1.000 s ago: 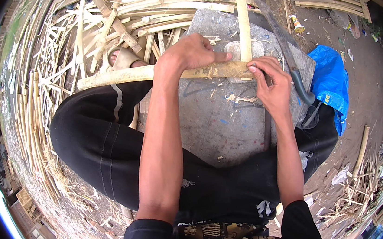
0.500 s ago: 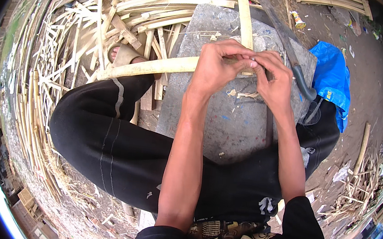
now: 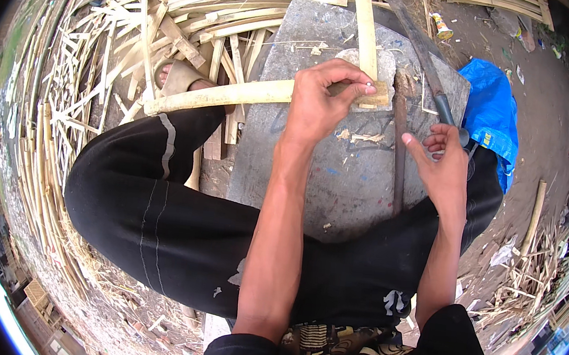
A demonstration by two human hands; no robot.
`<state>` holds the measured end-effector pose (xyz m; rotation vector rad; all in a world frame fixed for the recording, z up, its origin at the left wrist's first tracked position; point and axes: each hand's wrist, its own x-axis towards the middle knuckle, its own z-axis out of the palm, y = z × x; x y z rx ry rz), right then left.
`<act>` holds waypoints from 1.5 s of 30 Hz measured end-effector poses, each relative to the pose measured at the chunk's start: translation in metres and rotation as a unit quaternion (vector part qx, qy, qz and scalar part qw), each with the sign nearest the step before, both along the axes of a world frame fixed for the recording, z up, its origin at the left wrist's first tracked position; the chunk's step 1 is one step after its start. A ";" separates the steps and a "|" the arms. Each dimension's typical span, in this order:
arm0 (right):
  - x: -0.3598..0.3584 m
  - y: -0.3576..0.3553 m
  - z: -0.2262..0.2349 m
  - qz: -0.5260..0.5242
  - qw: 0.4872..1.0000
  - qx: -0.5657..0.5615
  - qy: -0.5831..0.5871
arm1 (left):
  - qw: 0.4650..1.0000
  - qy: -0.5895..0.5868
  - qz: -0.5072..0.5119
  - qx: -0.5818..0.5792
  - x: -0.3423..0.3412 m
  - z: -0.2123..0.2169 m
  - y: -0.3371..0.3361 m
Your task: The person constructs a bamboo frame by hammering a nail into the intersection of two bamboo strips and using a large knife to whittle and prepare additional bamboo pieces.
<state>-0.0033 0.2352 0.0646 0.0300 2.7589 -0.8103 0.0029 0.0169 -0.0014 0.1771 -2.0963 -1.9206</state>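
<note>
Two pale bamboo strips meet at a corner on the grey board. One bamboo strip (image 3: 224, 96) runs off to the left, and the other bamboo strip (image 3: 365, 30) points away from me. At their joint my left hand (image 3: 321, 102) pinches a small nail (image 3: 369, 85) between thumb and forefinger, its head showing. My right hand (image 3: 443, 163) is off to the right, thumb apart and fingers loosely curled, nothing visible in it. Just beyond its fingers is the dark handle (image 3: 445, 110) of a long-bladed knife (image 3: 413, 42).
A rusty metal bar (image 3: 398, 148) lies on the grey board (image 3: 338, 190) between my legs. Blue plastic sheeting (image 3: 493, 109) is at the right. Bamboo strips (image 3: 247, 0) are heaped at the far left, with offcuts (image 3: 537, 280) at the right.
My right hand has left the joint and moved right and toward me, beside the knife handle. My left hand stays at the joint with the nail.
</note>
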 end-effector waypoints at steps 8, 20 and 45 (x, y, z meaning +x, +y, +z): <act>0.054 0.030 -0.069 -0.049 0.992 -0.047 -0.107 | 0.999 -0.028 -0.033 0.019 -0.006 0.001 -0.006; 0.046 0.020 0.005 -0.026 0.936 -0.342 0.071 | 1.000 -0.008 -0.027 0.010 -0.007 -0.002 -0.005; 0.069 0.026 0.080 0.142 0.985 0.089 -0.046 | 1.000 -0.016 -0.007 0.020 -0.007 -0.007 -0.002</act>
